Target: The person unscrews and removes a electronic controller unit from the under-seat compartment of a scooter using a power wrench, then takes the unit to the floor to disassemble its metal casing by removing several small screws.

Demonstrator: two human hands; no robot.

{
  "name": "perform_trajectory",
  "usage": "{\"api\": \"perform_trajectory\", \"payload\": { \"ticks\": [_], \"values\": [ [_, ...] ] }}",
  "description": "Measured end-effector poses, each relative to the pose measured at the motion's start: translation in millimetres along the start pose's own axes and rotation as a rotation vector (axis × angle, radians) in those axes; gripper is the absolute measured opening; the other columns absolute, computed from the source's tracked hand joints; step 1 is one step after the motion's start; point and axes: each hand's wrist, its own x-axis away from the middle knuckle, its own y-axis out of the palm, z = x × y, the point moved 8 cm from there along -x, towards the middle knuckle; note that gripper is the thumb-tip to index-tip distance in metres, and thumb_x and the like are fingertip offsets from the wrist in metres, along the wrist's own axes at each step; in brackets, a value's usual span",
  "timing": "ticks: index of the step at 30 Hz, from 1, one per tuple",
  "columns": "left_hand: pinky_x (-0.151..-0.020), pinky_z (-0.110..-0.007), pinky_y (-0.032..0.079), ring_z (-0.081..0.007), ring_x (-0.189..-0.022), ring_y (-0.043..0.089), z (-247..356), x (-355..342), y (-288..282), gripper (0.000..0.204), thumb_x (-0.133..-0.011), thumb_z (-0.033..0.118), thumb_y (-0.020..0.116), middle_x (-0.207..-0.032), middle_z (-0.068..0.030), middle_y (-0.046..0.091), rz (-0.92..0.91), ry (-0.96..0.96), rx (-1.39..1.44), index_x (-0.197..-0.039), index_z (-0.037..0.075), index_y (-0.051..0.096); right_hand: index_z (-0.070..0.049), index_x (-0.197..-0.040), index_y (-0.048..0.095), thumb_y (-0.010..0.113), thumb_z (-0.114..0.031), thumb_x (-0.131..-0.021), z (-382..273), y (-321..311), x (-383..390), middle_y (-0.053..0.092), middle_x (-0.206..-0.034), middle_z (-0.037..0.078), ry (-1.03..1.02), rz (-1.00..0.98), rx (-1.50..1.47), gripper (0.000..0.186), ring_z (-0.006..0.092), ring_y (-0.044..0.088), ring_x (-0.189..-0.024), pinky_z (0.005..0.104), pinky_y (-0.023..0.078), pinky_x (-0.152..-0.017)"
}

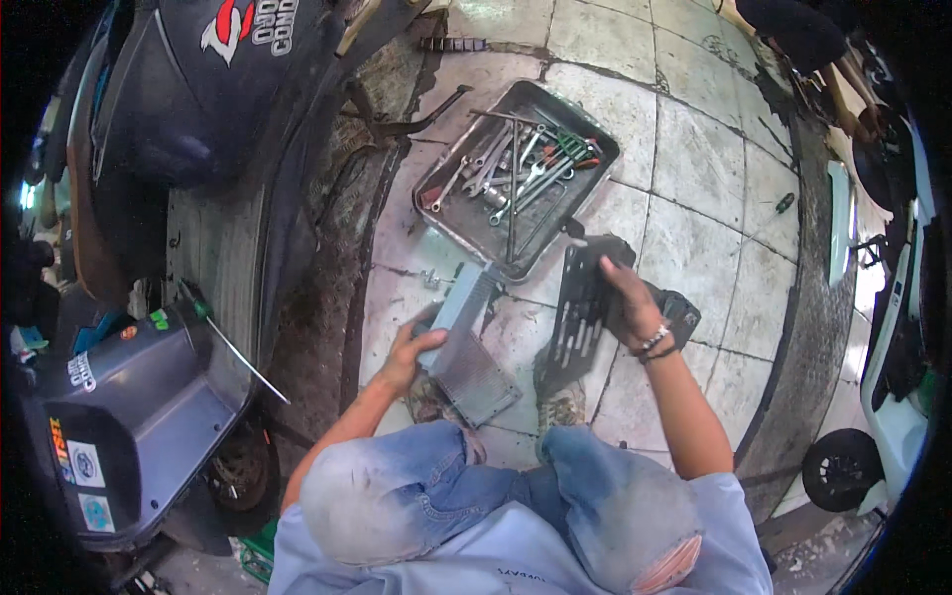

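Near left, the left hand (405,359) is clamping its thumb and fingers on a pale ribbed block (460,307); slightly farther right, the right hand (632,309) is gripping a black slotted cover (582,283); beyond both, a tray (472,224) is holding wrenches (536,171)

We look down from the head through the left of two fisheye cameras. The knees (349,496) sit near us at the lower edge; the tiled floor (694,164) reaches farther ahead.

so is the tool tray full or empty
Partly full: wrenches lie heaped across the middle of the tool tray, while bare bottom shows nearer the person.
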Motion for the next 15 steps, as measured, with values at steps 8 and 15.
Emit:
{"api": "perform_trajectory", "payload": {
  "ticks": [8, 15],
  "values": [
    [-0.11, -0.039, 0.041, -0.0275, -0.127, 0.055, 22, 9, 37, 0.076, -0.09, 0.038, 0.059, -0.14, -0.0186, 0.056, -0.356, -0.127, 0.397, -0.149, -0.005, 0.04, -0.005, -0.121, 0.067, 0.064, -0.042, -0.098, 22, 87, -38, 0.071, -0.113, 0.006, -0.058, 0.015, -0.474, 0.043, 0.0192, 0.066, -0.102, 0.034, 0.05, -0.092],
    [-0.117, -0.04, 0.03, -0.0283, -0.141, 0.039, 61, 9, 63, 0.079, -0.097, 0.035, 0.061, -0.152, -0.0215, 0.04, -0.294, 0.162, 0.016, -0.154, -0.007, 0.026, -0.006, -0.12, 0.065, 0.058, -0.058, -0.097, 67, 100, -47, 0.068, -0.105, 0.004, -0.13, 0.13, -0.443, 0.057, 0.0164, 0.064, -0.091, 0.0308, 0.049, -0.09]
  ]
}}
